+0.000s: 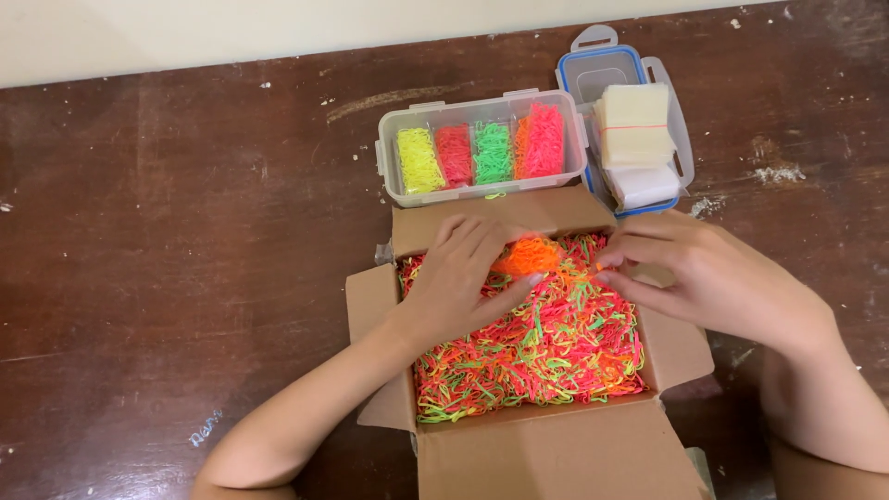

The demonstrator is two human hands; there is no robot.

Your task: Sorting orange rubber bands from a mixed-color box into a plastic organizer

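Resting over an open cardboard box, both hands work in a mass of mixed rubber bands in red, orange, green and yellow that fills the box. The left hand lies palm down on the bands at the box's far left corner, its fingers curled around a small bunch of orange bands, with the thumb pressed in under the bunch. The right hand comes in from the right side, its fingertips pinched together right beside that bunch; whether they actually grip a band is hard to tell from here. The two hands sit close, nearly touching at the bunch.

Just beyond the box stands a clear plastic container holding sorted bands in yellow, red, green and orange-pink rows. To its right lies a blue-rimmed lid carrying a stack of small clear bags. Everything rests on a worn dark brown wooden table.
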